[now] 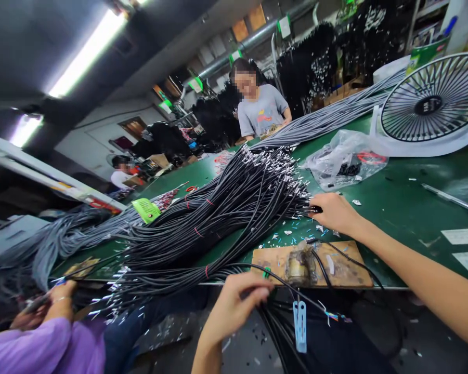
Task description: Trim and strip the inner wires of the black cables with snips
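Observation:
A thick bundle of black cables (187,228), tied with red bands, lies across the green table with its stripped, silvery ends to the right. At those ends my right hand (335,212) pinches a black cable end, its fingertips partly hidden. My left hand (237,301) is at the table's front edge, thumb and forefinger closed at a single black cable. That cable's end shows bare coloured wires (333,315). Beside it a light-blue clothespin (300,326) hangs in front of a wooden board (353,262), which carries a tape-wrapped metal block (298,266).
A white-framed fan (429,106), a clear plastic bag (345,158) and a pen (450,197) are on the right. Grey cables (335,119) run along the back. A co-worker in purple (50,345) handles cable at left; another person (263,109) sits across the table.

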The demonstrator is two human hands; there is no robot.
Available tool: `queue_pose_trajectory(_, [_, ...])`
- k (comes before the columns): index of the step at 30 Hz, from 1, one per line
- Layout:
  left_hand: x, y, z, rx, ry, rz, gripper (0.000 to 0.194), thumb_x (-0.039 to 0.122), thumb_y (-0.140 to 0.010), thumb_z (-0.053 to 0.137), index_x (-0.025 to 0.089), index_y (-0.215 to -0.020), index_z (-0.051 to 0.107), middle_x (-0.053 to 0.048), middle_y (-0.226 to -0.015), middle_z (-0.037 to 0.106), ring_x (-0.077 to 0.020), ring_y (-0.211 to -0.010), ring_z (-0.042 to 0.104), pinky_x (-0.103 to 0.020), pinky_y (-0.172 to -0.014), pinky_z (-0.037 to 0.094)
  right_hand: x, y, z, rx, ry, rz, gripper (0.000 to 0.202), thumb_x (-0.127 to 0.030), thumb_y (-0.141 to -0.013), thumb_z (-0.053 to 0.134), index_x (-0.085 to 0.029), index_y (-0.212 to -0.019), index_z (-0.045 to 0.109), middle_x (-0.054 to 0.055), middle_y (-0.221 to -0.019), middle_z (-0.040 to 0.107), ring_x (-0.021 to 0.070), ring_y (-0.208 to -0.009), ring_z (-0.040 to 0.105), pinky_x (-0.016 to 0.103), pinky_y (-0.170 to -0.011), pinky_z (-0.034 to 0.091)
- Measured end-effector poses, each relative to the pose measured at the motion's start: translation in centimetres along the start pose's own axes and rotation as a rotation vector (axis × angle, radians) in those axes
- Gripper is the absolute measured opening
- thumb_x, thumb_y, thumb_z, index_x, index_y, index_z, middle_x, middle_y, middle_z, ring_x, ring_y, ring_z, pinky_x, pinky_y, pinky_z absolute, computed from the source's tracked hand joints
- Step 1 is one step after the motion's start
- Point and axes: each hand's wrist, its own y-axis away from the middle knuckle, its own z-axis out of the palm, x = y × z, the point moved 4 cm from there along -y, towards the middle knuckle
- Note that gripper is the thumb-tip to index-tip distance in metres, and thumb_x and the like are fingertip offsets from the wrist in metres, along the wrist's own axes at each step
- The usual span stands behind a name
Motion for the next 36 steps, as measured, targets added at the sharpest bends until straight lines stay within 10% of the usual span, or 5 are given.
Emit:
queue_pose_trajectory(7, [-3.5,-8.8,-0.5,0.304,-0.205,0.039,0.023,0.010,-0.071,0.063,0.020,-0.091,0.066,-0.007,-0.097,0.059,-0.0254,-0.097,0.052,-0.045,-0.091,0.041,-0.1,0.1,-0.4,0.014,0.017,-0.008,0.010,-0.017,-0.074,0.060,-0.017,-0.065,0.063,0.003,-0.070,0.063,0.0178,-0.067,0.058,0.026,-0.056,0.032])
queue_pose_trajectory(13, [-3.5,-10.3,-0.1,0.355,-0.188,0.049,0.015,0.004,-0.068,0.056,0.018,-0.072,0.058,-0.006,-0.091,0.053,-0.0242,-0.092,0.050,-0.043,-0.087,0.040,-0.6,0.3,-1.0,0.054,-0.012,0.002,0.011,-0.011,-0.072,0.057,-0.017,-0.063,0.061,0.002,-0.066,0.059,0.0156,-0.061,0.054,0.026,-0.055,0.030])
queue_pose_trajectory(20, [-0.1,-13.5,0.1,0.213,0.076,0.064,0.004,0.013,-0.076,0.051,0.017,-0.077,0.053,0.001,-0.071,0.053,-0.0128,-0.063,0.056,-0.024,-0.060,0.046,-1.0,0.5,-1.6,0.106,-0.077,0.050,0.016,-0.005,-0.068,0.051,-0.017,-0.061,0.059,0.000,-0.062,0.057,0.0148,-0.057,0.051,0.026,-0.054,0.029])
queue_pose_trajectory(26, [3.1,-18.9,1.6,0.084,0.328,0.117,0.037,0.027,-0.084,0.051,0.018,-0.119,0.040,0.006,-0.067,0.050,-0.0078,-0.045,0.052,-0.017,-0.044,0.040,-0.3,0.7,-2.2,0.166,-0.130,0.120,0.015,-0.007,-0.075,0.053,-0.017,-0.065,0.058,0.000,-0.062,0.059,0.0153,-0.057,0.053,0.025,-0.054,0.034])
queue_pose_trajectory(36, [2.9,-16.6,1.2,0.084,0.411,0.131,0.028,0.027,-0.088,0.048,0.018,-0.112,0.060,0.002,-0.067,0.053,-0.0096,-0.053,0.045,-0.019,-0.048,0.034,-0.8,0.7,-2.1,0.260,-0.430,0.198,0.009,-0.013,-0.079,0.058,-0.019,-0.083,0.064,0.000,-0.075,0.066,0.0145,-0.065,0.060,0.024,-0.061,0.044])
